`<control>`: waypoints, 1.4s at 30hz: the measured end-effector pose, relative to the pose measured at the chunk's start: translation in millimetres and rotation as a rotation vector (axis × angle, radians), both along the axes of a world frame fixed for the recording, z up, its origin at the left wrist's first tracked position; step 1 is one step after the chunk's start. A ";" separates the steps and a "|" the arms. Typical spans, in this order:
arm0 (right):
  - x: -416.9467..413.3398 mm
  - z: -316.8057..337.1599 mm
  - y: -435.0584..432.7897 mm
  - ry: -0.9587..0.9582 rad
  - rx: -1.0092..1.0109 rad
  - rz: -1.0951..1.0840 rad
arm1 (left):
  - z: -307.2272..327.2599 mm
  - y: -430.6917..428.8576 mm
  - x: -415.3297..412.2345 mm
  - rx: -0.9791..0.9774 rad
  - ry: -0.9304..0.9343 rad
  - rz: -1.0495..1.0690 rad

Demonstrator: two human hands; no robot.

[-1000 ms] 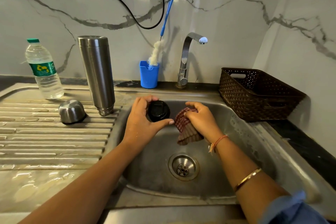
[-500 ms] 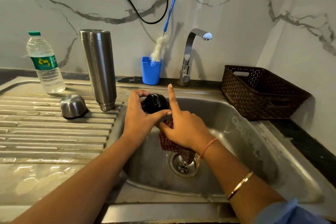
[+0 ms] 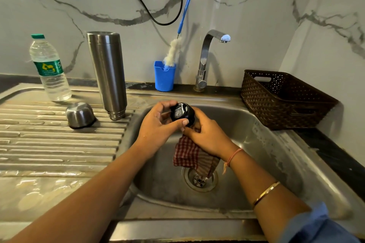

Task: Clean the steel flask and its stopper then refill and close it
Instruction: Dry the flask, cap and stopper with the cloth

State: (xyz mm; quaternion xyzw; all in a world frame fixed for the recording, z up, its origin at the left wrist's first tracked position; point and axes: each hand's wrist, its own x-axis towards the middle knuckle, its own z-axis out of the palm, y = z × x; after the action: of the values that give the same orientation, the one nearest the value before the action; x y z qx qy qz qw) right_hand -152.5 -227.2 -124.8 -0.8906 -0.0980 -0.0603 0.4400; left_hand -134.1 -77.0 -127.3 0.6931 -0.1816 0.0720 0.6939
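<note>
Stopper (image 3: 180, 113), flat end toward camera, gripped by left hand (image 3: 156, 129); right hand (image 3: 207, 137) grips cloth (image 3: 189, 157).

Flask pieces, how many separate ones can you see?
3. The flask body stands neck-down on the draining board, the steel cup sits upside down to its left, and the black stopper is gripped by the left hand over the sink. None appears hidden.

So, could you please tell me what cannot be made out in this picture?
Head view only:
Flask inside: no opening faces the camera.
Stopper far side: covered by the left hand and right hand.
Cloth top: bunched under the right hand.
Bottle label text: too small.
Brush tip: sunk in the blue cup.
</note>
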 end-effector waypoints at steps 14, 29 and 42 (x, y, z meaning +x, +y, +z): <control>1.7 0.3 3.5 -0.059 -0.040 0.005 | 1.8 2.1 -3.0 0.231 -0.205 0.171; 1.1 0.5 -2.9 0.022 0.189 0.140 | 5.5 9.6 3.5 0.129 -0.021 -0.003; 6.0 0.5 -7.6 0.095 0.316 0.210 | -4.0 15.8 8.4 0.165 0.175 -0.217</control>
State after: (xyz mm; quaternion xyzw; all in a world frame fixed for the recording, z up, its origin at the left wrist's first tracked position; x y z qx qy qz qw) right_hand -146.5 -234.7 -124.4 -0.7973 -0.1588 0.0136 0.5822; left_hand -125.8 -61.2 -131.3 0.7278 -0.1994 -0.0790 0.6514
